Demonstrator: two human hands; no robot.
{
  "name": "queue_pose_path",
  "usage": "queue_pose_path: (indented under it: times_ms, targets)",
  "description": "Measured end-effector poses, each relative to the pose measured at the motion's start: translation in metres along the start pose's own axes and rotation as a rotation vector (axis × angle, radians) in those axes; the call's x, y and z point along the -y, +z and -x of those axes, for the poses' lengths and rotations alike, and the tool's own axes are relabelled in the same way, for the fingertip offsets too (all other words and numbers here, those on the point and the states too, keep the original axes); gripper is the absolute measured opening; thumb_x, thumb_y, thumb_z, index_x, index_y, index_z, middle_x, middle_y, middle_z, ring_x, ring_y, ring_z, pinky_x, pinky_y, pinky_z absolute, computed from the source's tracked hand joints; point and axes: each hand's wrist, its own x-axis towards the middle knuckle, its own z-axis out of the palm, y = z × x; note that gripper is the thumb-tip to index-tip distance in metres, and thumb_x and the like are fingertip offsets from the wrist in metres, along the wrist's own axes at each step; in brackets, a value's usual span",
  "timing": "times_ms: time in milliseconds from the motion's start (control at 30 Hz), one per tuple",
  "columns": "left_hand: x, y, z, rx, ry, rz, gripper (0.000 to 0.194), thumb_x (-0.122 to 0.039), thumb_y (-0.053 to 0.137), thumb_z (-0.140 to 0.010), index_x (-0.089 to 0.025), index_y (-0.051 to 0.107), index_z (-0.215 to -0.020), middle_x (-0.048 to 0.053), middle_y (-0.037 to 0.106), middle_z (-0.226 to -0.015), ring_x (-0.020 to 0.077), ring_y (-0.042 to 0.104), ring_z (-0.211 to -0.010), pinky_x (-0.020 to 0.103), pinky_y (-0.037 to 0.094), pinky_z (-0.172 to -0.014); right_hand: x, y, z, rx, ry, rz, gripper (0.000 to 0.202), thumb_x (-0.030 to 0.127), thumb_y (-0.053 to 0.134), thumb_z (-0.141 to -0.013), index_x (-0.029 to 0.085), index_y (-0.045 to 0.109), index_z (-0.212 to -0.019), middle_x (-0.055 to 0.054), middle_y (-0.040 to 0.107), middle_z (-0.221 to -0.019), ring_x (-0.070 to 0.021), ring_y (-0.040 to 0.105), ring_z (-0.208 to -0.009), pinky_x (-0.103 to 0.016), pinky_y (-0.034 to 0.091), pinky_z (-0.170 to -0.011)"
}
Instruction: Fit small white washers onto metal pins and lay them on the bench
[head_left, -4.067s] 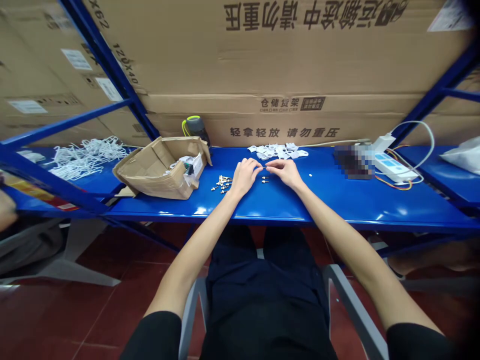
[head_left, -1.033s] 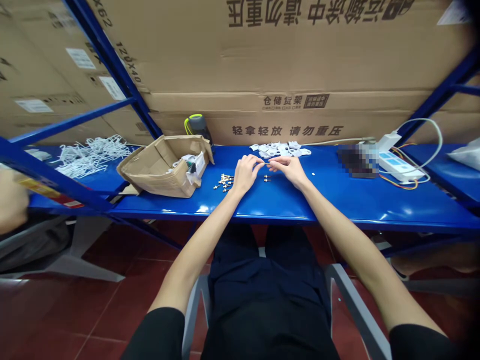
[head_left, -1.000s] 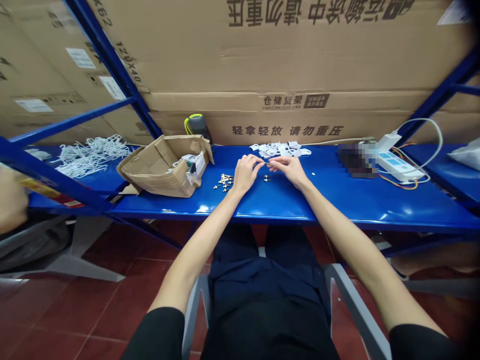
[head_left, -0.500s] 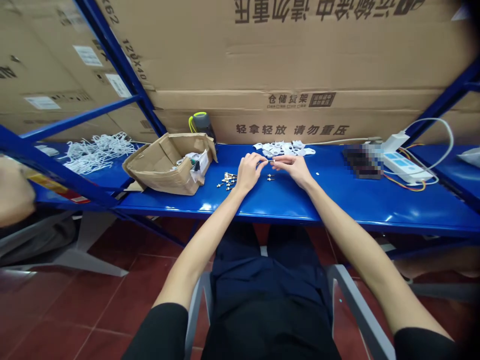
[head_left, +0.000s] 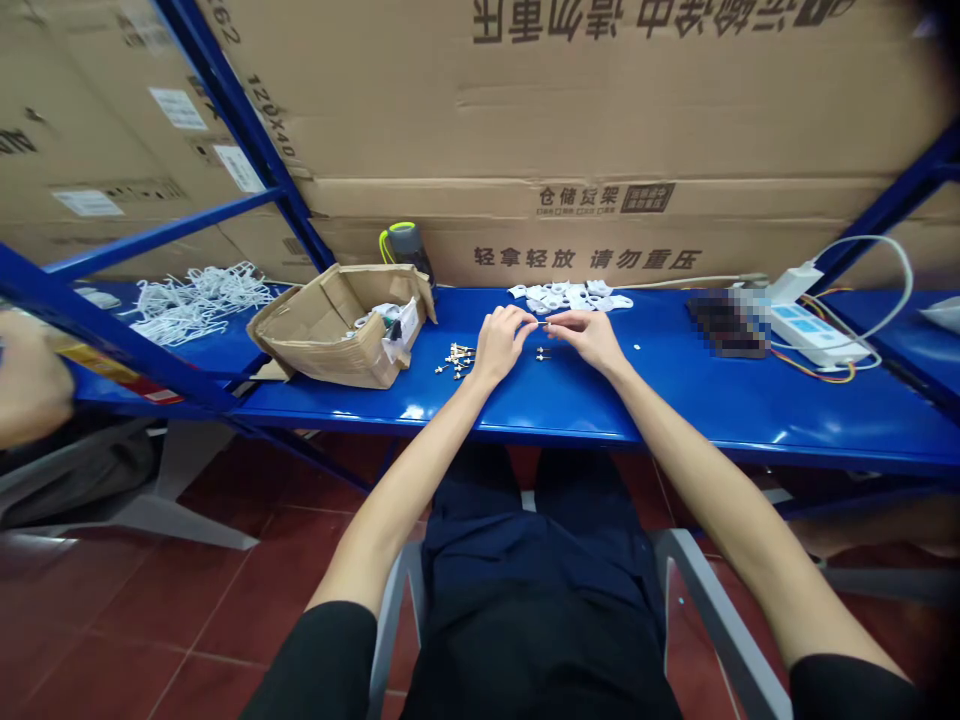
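Observation:
My left hand (head_left: 496, 348) is closed, its thumb and fingertips pinching one end of a small thin metal pin (head_left: 542, 323). Opposite it, my right hand (head_left: 596, 340) pinches the other end, so the pin lies level between the two hands. Fingers cover most of the pin. Beside my left hand is a small heap of brass-coloured pins with pale collars (head_left: 457, 358). Two similar pins (head_left: 542, 354) lie on the blue shelf just below the fingertips. Behind my hands sits a pile of flat white plastic parts with holes (head_left: 570, 298).
A cut-open cardboard box (head_left: 322, 362) with small items stands left, a grey bottle (head_left: 406, 240) behind it. White wire-like pieces (head_left: 199, 303) are heaped farther left, near another person's arm (head_left: 30, 385). On the right are a blurred dark object (head_left: 727, 328) and a power strip (head_left: 817, 335) with cables.
The pin shows a little more between my fingertips. Both hands otherwise stay in nearly the same place; the view shifts slightly.

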Motion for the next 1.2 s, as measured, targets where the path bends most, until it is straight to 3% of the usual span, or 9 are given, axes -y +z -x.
queue_pose_path:
  times_ms: [200,367,567,767,900,1033,1200]
  targets:
    - [-0.0003,-0.0017,0.0008,0.034,0.015,-0.067,0.022,-0.036,0.056,-0.110,-0.024,0.074,-0.108,0.004,0.077,-0.118,0.0250,0.063,-0.111,0.039,0.044,-0.095,-0.0010,0.0013,0.0040,-0.041,-0.180,0.328,0.023,0.043,0.077,-0.090,0.024,0.087,-0.099,-0.006,0.085,-0.102,-0.0291,0.080,-0.091,-0.046,0.064,-0.095]
    - [-0.0003,-0.0020,0.0012,0.033,0.037,-0.062,0.021,-0.034,0.057,-0.110,-0.023,0.074,-0.107,0.004,0.077,-0.116,0.0256,0.063,-0.110,0.039,0.044,-0.094,-0.0006,0.0011,0.0048,-0.013,-0.223,0.427,0.018,0.033,0.073,-0.094,0.024,0.087,-0.101,-0.005,0.085,-0.102,-0.0274,0.080,-0.089,-0.044,0.064,-0.093]
    - [0.0008,-0.0005,0.0005,0.038,-0.001,0.016,0.022,-0.035,0.056,-0.111,-0.024,0.075,-0.108,0.004,0.077,-0.119,0.0240,0.064,-0.112,0.038,0.046,-0.098,0.0000,-0.0007,0.0037,-0.010,-0.119,0.234,0.026,0.045,0.082,-0.087,0.023,0.087,-0.100,-0.007,0.085,-0.104,-0.0303,0.080,-0.096,-0.046,0.063,-0.098]
    - [0.0007,0.0018,-0.0004,0.033,-0.011,0.102,0.021,-0.035,0.059,-0.110,-0.024,0.077,-0.107,0.003,0.078,-0.115,0.0223,0.065,-0.108,0.038,0.048,-0.101,0.0025,0.0025,0.0037,0.031,-0.008,-0.027,0.046,0.061,0.090,-0.075,0.022,0.086,-0.099,-0.008,0.085,-0.094,-0.0323,0.081,-0.091,-0.048,0.065,-0.093]
    - [-0.0007,0.0020,0.0000,0.020,0.023,0.121,0.019,-0.034,0.065,-0.106,-0.021,0.078,-0.107,0.004,0.078,-0.112,0.0227,0.065,-0.105,0.038,0.048,-0.097,0.0037,0.0049,0.0037,0.053,-0.005,-0.005,0.049,0.065,0.089,-0.073,0.023,0.086,-0.097,-0.008,0.084,-0.098,-0.0310,0.080,-0.089,-0.048,0.065,-0.092]
    - [-0.0010,0.0018,-0.0009,-0.009,-0.001,0.100,0.021,-0.036,0.064,-0.106,-0.022,0.080,-0.105,0.004,0.079,-0.111,0.0231,0.065,-0.105,0.039,0.047,-0.099,0.0018,0.0030,0.0009,-0.022,-0.006,0.017,0.049,0.064,0.091,-0.070,0.022,0.084,-0.095,-0.009,0.083,-0.094,-0.0308,0.079,-0.088,-0.048,0.064,-0.090]
    - [0.0004,0.0021,-0.0013,-0.011,-0.013,0.097,0.019,-0.036,0.065,-0.106,-0.027,0.082,-0.104,0.002,0.080,-0.110,0.0233,0.066,-0.104,0.040,0.049,-0.097,0.0031,0.0005,0.0003,-0.011,-0.046,0.088,0.039,0.058,0.085,-0.079,0.021,0.083,-0.089,-0.008,0.083,-0.092,-0.0279,0.077,-0.087,-0.044,0.063,-0.091]
